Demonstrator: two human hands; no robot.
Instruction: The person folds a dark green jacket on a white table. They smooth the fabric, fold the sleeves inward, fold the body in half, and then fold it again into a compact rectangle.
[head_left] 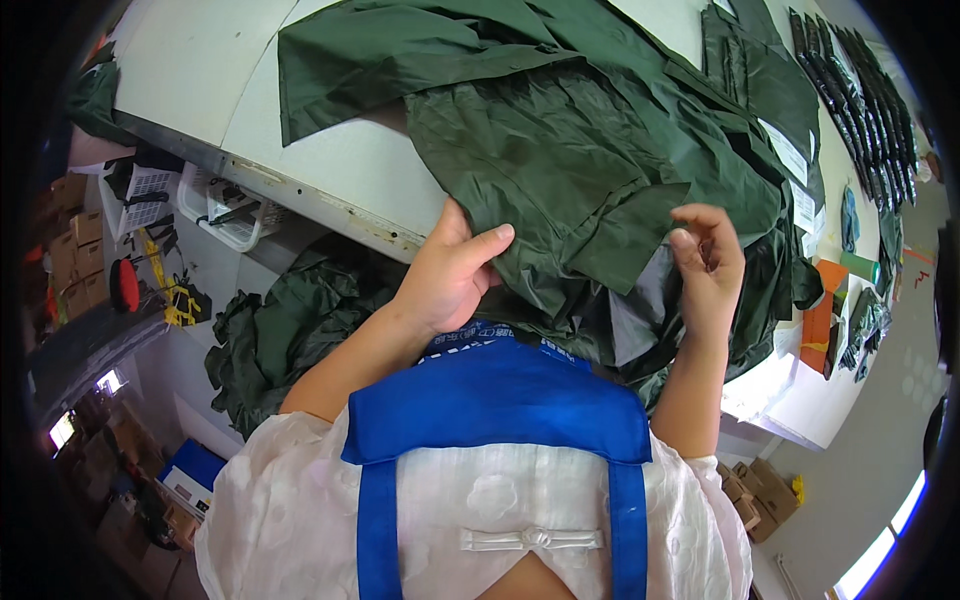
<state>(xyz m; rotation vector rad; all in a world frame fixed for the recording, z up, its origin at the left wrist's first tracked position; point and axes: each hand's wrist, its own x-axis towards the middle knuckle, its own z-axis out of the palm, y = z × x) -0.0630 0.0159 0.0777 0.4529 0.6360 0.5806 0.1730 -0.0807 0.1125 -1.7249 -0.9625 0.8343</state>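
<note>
A dark green garment point(560, 150) of thin, slick cloth lies rumpled over the table, its near part hanging over the edge in front of me. My left hand point(455, 265) is closed on its near left edge, thumb on top and the other fingers underneath. A flat square-cornered flap point(635, 235) of the same green cloth stands out toward the right. Just beside that flap is my right hand point(712, 255), raised, fingers curled and thumb a little apart, with nothing visible between them. Grey lining point(645, 305) shows below the flap.
The white table point(200, 75) has a metal edge point(290, 190). More green cloth point(290, 325) is heaped below at left, near white plastic baskets point(240, 215). Several black packets point(855, 110) lie in a row at far right, past folded green garments point(760, 75) and an orange box point(825, 315).
</note>
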